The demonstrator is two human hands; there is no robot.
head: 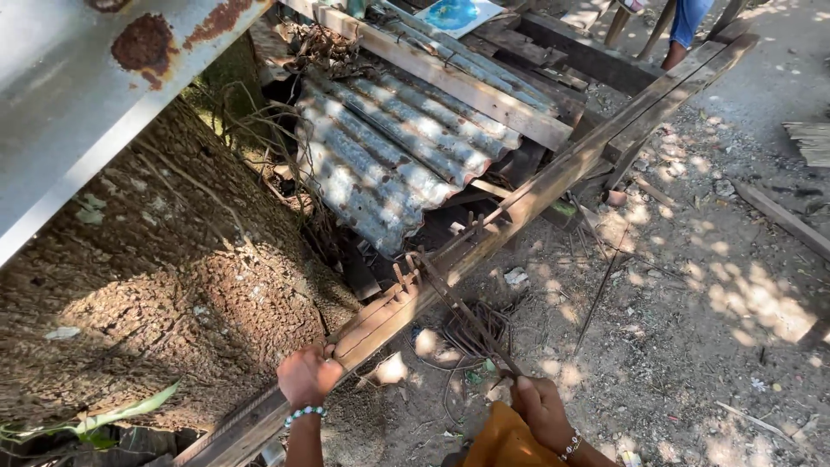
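Fingers (322,356) of the left hand (307,376) curled over the near end of a long wooden beam (553,177), gripping its upper edge. Right hand (538,405) closed around a thin rusty steel rod (462,307); its fingers wrapped tight at the rod's near end. The rod runs up from that hand to a cluster of bent nails or pegs (411,275) set in the beam's top face, and touches them there.

The beam slants from bottom left to upper right, its far end near a person's leg (677,52).

Under the beam, on the dirt ground (692,329): a loose tangle of wire (475,333). Beyond the beam, corrugated metal sheets (389,160) leaning on timber. Left of the beam, a rough tree trunk (147,285). Rust-spotted metal panel (78,86) overhead at top left. Beaded bracelets on both wrists.
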